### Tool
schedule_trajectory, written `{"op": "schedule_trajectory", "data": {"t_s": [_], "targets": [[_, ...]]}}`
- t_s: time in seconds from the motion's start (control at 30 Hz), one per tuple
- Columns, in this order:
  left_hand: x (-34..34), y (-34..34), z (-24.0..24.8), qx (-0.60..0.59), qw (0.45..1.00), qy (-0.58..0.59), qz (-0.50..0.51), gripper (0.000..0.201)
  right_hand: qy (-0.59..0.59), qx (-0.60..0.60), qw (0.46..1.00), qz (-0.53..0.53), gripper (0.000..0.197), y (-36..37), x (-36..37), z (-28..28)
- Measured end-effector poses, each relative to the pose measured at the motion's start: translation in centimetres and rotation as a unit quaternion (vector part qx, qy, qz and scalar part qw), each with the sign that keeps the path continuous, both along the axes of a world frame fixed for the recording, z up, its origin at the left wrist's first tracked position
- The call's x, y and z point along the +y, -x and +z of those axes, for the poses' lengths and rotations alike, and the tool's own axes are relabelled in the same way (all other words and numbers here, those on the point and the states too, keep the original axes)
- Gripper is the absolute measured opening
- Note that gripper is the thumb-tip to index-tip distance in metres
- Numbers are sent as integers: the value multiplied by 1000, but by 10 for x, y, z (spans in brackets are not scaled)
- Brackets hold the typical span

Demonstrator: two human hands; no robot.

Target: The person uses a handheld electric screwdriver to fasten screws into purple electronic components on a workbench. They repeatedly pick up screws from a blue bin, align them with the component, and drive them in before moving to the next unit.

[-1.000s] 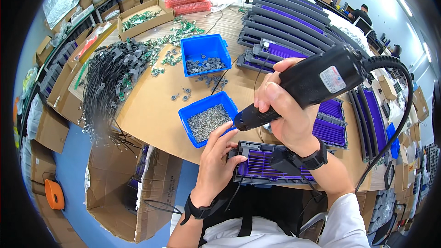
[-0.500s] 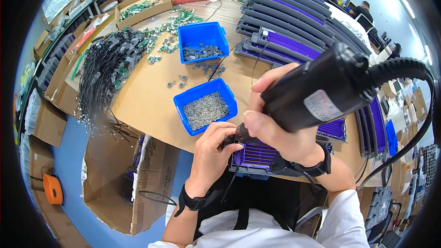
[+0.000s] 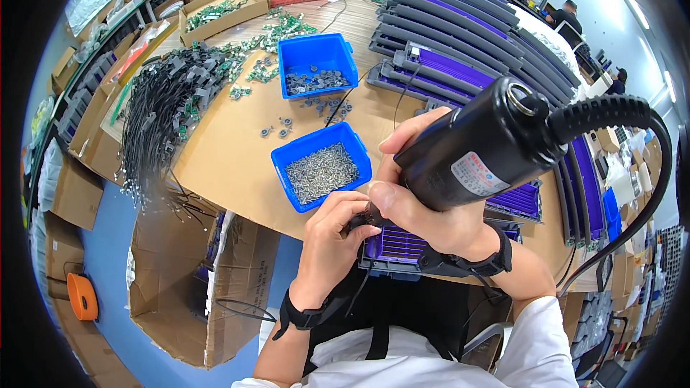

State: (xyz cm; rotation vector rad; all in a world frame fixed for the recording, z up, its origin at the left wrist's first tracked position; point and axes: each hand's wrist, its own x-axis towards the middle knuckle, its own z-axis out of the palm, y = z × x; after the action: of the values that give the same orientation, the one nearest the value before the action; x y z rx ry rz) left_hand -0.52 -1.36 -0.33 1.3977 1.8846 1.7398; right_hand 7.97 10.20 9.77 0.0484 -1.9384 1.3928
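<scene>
My right hand [image 3: 442, 223] is wrapped round a thick black electric screwdriver [image 3: 431, 165], tilted with its cabled end up to the right. The driver's nose points down at the left end of a grey panel with purple slats [image 3: 402, 244], at the table's near edge. At that same end my left hand [image 3: 327, 241] is closed, thumb and fingers pinched about a dark piece beside the driver's nose. The driver's tip is hidden by my hands. Just beyond my left hand sits a blue bin of small metal screws [image 3: 323, 172].
A second blue bin [image 3: 316, 47] holds small grey parts, with more scattered beside it. Black cables [image 3: 158, 100] and green circuit boards [image 3: 287, 29] lie to the left. Long grey and purple panels [image 3: 445, 21] are stacked at the back right. An open carton [image 3: 172, 294] stands below left.
The screwdriver's body and my right hand have shifted slightly left, the driver tilting a little. My left hand and the panel have stayed nearly still.
</scene>
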Motion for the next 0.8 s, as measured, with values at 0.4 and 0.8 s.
{"op": "schedule_trajectory", "data": {"t_s": [0.4, 0.8], "targets": [[-1, 1, 4, 5, 1000, 15, -15, 33, -21, -4, 999, 24, 29, 4, 7, 1], [-1, -5, 8, 6, 1000, 4, -1, 27, 1, 16, 998, 59, 31, 3, 1, -3]]}}
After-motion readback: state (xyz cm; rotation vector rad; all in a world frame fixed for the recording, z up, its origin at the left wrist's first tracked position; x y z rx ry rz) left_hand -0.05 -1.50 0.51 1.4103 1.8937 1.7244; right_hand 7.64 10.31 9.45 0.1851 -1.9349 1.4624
